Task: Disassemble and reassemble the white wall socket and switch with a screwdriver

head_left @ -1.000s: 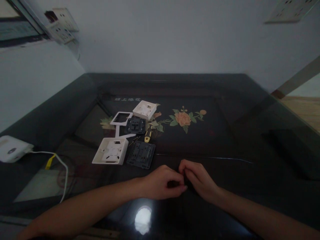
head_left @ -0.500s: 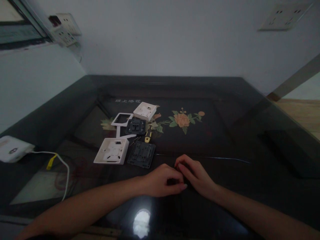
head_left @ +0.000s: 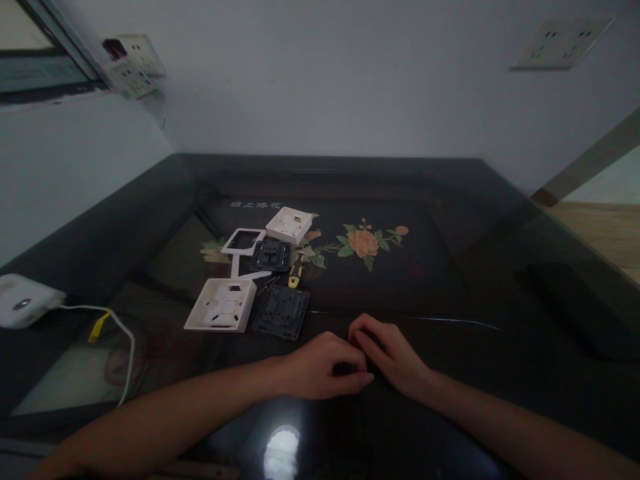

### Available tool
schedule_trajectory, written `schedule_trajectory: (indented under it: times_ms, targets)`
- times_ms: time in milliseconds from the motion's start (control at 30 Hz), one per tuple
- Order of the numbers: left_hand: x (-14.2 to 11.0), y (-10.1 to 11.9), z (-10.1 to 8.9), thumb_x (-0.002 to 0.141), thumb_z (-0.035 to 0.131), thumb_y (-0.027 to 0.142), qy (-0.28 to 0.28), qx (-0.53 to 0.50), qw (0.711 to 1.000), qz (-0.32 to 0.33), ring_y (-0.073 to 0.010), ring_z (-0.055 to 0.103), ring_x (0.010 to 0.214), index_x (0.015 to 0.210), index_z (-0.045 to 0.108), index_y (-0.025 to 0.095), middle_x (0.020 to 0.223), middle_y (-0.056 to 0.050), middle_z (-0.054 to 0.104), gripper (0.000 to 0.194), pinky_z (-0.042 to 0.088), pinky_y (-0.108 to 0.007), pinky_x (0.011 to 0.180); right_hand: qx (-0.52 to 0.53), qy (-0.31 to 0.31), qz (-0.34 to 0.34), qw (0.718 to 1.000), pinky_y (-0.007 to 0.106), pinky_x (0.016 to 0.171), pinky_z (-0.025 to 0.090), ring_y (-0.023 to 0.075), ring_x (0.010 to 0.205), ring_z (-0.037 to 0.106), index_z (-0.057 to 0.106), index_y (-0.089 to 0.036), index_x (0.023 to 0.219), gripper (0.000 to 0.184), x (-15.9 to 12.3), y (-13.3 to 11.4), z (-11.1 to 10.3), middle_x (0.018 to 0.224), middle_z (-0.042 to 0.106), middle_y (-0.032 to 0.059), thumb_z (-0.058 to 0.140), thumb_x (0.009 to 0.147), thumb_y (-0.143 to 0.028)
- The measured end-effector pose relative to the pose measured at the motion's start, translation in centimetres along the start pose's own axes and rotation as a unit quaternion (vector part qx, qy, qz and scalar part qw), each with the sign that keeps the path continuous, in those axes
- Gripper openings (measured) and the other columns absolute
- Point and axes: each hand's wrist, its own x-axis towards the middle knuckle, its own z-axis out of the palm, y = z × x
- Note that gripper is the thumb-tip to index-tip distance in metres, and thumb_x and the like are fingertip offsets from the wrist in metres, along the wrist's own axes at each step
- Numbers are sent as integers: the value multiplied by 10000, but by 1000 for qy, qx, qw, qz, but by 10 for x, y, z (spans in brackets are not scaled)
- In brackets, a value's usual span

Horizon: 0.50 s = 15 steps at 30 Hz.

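Note:
My left hand (head_left: 325, 367) rests on the dark tabletop, fingers curled toward the thumb and nothing visible in them. Against its fingertips lies my right hand (head_left: 393, 357), its fingers likewise bent in and holding nothing that I can see. Left of them is a black switch or socket back (head_left: 283, 312), nearest my left hand. Beside it sits a white wall-mount box (head_left: 223, 305); a second white box (head_left: 289, 225) stands farther back. Between them are another black back (head_left: 271, 255), a white frame (head_left: 243, 241), a partly covered white frame piece (head_left: 235, 267), a yellow-and-black screwdriver (head_left: 295, 270) and small screws (head_left: 270, 285).
A white device (head_left: 27, 301) with a white cable (head_left: 131, 360) and yellow tag (head_left: 99, 328) lies at the left. A dark flat object (head_left: 575, 310) is at the right. The glossy table (head_left: 450, 267) with a printed flower meets the wall, which bears sockets (head_left: 560, 45).
The camera view has shifted slightly, so everything appears a little lower. Both hands stay together in the same pose, and the parts on the table have not moved.

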Motion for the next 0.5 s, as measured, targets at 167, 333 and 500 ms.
schedule_trajectory:
  times_ms: [167, 333, 500]
  targets:
    - [0, 0, -1, 904, 584, 268, -1, -2, 1000, -2, -79, 440, 527, 644, 573, 155, 551, 54, 463, 284, 338, -187, 537, 1, -1, 3, 1000, 241, 617, 442, 133, 670, 571, 568, -213, 839, 178, -1, 1, 1, 743, 608, -7, 454, 967, -261]
    - [0, 2, -1, 914, 570, 244, -8, 4, 1000, -10, -86, 495, 549, 677, 612, 146, 572, 35, 543, 260, 389, -181, 561, -4, 2, -4, 1000, 246, 651, 463, 137, 704, 610, 587, -216, 885, 171, -2, 1, 2, 780, 647, -1, 443, 970, -251]
    - [-1, 1, 0, 918, 571, 259, -11, 9, 1000, -18, -92, 517, 560, 691, 635, 145, 588, 20, 582, 262, 408, -182, 574, -8, -1, -7, 1000, 252, 651, 474, 143, 712, 626, 604, -215, 916, 178, -2, 2, 3, 787, 662, 5, 440, 975, -251]
